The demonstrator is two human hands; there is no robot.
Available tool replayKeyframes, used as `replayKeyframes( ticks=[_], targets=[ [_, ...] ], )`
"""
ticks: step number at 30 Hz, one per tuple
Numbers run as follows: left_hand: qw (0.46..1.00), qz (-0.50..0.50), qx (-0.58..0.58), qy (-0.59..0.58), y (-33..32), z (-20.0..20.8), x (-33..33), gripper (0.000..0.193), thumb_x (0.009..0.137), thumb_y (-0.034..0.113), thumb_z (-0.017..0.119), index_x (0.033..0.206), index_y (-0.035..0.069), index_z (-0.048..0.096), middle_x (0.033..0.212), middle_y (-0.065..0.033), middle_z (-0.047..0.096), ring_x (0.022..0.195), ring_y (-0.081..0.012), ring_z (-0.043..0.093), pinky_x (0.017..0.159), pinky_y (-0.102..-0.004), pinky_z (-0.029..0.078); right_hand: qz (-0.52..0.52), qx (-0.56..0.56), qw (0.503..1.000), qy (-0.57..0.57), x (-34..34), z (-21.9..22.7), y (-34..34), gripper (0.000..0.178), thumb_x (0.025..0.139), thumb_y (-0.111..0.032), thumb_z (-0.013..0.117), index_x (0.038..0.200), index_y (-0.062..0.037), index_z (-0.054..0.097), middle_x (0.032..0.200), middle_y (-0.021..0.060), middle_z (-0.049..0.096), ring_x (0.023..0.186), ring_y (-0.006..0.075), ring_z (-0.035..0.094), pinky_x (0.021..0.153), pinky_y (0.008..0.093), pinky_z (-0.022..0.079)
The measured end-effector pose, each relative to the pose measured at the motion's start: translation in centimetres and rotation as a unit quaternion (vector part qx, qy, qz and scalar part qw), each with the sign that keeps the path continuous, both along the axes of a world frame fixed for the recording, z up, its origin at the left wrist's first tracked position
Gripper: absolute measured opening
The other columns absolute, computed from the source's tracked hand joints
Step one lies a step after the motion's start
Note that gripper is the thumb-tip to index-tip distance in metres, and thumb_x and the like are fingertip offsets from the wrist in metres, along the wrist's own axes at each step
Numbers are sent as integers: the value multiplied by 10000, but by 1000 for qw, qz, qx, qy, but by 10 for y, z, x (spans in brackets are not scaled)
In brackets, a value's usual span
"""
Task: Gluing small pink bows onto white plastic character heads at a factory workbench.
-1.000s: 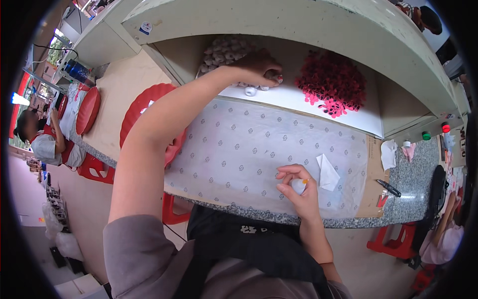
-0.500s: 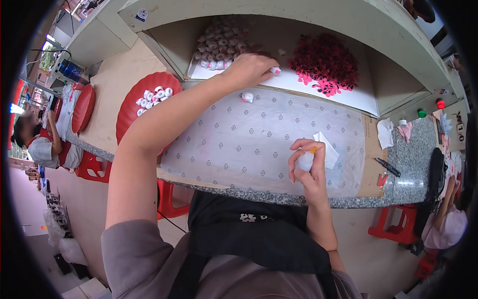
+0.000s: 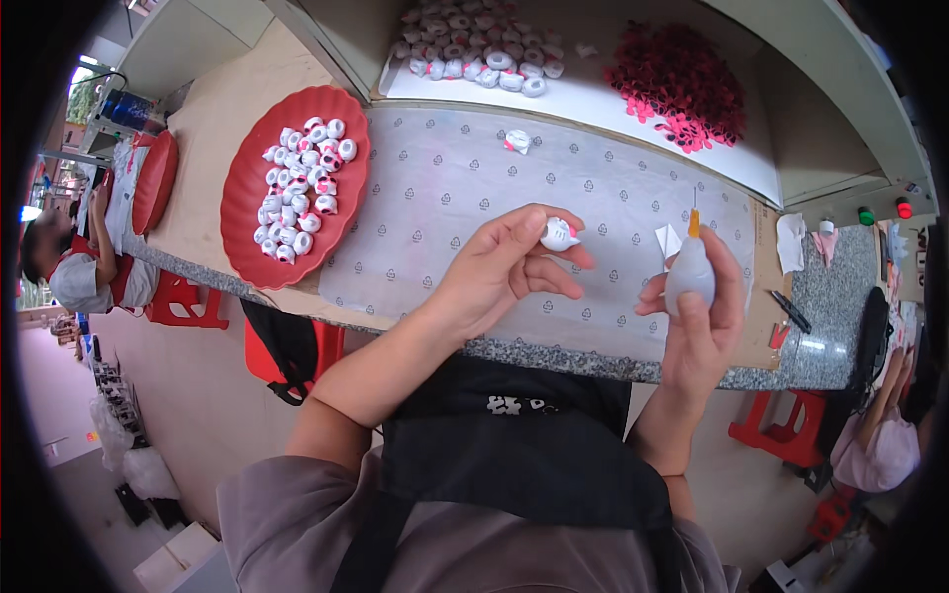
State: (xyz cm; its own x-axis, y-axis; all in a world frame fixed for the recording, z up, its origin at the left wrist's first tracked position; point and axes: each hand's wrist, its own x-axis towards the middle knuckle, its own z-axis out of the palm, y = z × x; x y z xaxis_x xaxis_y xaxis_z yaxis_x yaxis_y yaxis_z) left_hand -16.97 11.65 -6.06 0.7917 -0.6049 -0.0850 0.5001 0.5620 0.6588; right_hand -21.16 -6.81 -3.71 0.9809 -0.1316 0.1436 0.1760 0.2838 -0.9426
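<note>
My left hand pinches a small white cat-head piece with a pink detail between thumb and forefinger, above the middle of the patterned sheet. In my right hand is a translucent white squeeze bottle; its orange collar and thin needle tip point upward, away from me. The hands are apart, and the needle does not touch the piece. Another white piece lies alone on the far part of the sheet. A folded white paper is partly hidden behind the right hand.
A red scalloped plate of similar white pieces sits at left. The shelf holds more white pieces and a heap of pink flower-shaped bits. A black pen lies at right. Other people sit at both sides.
My left hand has come back from the shelf to the middle with a white piece. The squeeze bottle in my right hand has turned needle up and moved right. My view has shifted.
</note>
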Motion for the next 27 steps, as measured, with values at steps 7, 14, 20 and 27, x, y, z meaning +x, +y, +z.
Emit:
replayKeyframes(
  ticks=[7,14,20,27],
  targets=[
    [992,113,-50,11,-16,-18,-19,288,791,66,482,1071,9,446,1037,-130,493,781,-183,567,727,-260,449,-135,145,979,-53,1,4,5,312,673,-63,580,915,-32,386,928,110,412,749,138,443,633,228,416],
    [978,175,49,-106,-12,-14,-26,360,726,-62,512,1070,-30,412,1034,-133,488,890,-172,522,766,-258,426,-147,-105,957,-228,-10,3,23,414,625,-234,696,850,-72,388,809,62,418,586,122,435,502,242,413],
    [972,192,39,-126,-9,-13,-27,364,718,-79,511,1061,-46,397,1037,-159,481,951,-174,489,810,-267,401,-42,-202,944,-258,-15,8,22,453,548,-133,747,860,-96,420,819,51,448,596,144,475,505,238,423],
    [971,196,75,-115,-11,-11,-27,368,708,0,563,1040,-20,405,1015,-182,494,873,-228,540,785,-320,431,-37,-195,949,-243,-16,6,22,457,516,-110,760,842,-98,440,820,42,456,582,141,473,506,243,427]
  ],
)
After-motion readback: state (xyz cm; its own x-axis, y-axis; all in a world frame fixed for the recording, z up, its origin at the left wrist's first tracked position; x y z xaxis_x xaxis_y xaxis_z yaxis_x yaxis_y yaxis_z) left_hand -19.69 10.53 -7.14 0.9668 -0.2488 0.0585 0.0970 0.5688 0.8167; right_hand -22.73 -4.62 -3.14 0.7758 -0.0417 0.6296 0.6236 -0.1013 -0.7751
